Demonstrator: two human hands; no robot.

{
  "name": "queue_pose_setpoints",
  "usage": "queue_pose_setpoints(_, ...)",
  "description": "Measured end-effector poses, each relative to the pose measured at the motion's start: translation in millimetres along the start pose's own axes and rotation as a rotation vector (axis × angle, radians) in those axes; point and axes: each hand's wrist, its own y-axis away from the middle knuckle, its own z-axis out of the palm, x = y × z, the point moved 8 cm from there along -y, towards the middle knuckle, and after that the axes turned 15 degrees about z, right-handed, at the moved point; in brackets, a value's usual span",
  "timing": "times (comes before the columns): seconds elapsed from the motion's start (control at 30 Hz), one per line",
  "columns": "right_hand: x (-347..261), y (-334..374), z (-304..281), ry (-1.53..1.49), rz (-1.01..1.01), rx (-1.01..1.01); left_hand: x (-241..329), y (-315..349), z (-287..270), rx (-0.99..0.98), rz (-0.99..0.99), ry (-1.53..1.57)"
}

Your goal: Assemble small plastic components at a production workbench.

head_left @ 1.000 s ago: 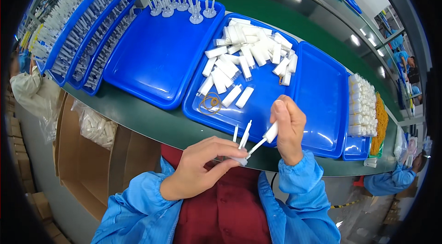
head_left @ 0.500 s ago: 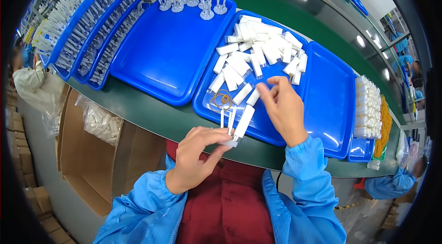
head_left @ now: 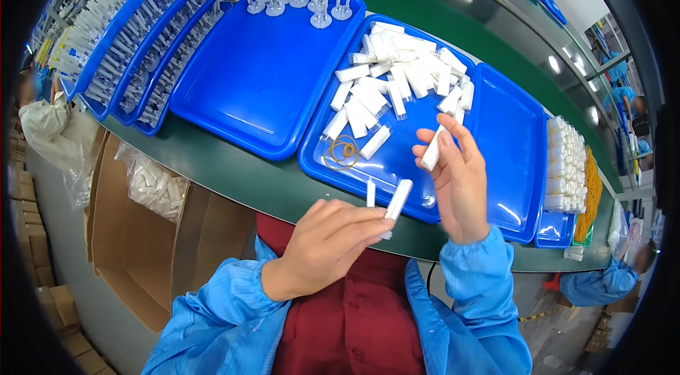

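Between the fingers of my left hand (head_left: 322,240) is a small white pronged plastic stand, its base mostly hidden. A bare prong (head_left: 370,192) sticks up from it, and beside that a white wrapped roll (head_left: 400,198) stands tilted on the same piece. My right hand (head_left: 460,187), raised over the tray to the right, pinches another white roll (head_left: 431,153) between thumb and fingers. Below both hands lies a blue tray (head_left: 315,167) with a heap of white rolls (head_left: 418,67), some with clear film ends, and several tan rubber bands (head_left: 343,152).
A blue tray (head_left: 248,109) at left holds pronged stands (head_left: 319,17); stacked trays (head_left: 152,109) of more stand beyond it. At right are another blue tray (head_left: 503,162), banded white rolls (head_left: 563,169) and a rubber-band pile (head_left: 589,194). A cardboard box (head_left: 142,247) stands below left.
My right hand has picked up a white roll from the tray and turned palm-up with it. My left hand has moved right with the stand and turned it.
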Motion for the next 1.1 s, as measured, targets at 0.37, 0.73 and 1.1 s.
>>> queue_pose_setpoints(0.37,8,25,8,0.221,-0.159,0.064,4,-5,10,-0.061,-0.016,0.009)
queue_pose_setpoints(0.73,29,63,39,0.305,-0.349,-0.084,-3,8,-7,0.215,-0.073,-0.029)
queue_pose_setpoints(1.1,0,-5,55,1.452,-0.783,0.073,-19,21,-22,0.196,-0.084,-0.121)
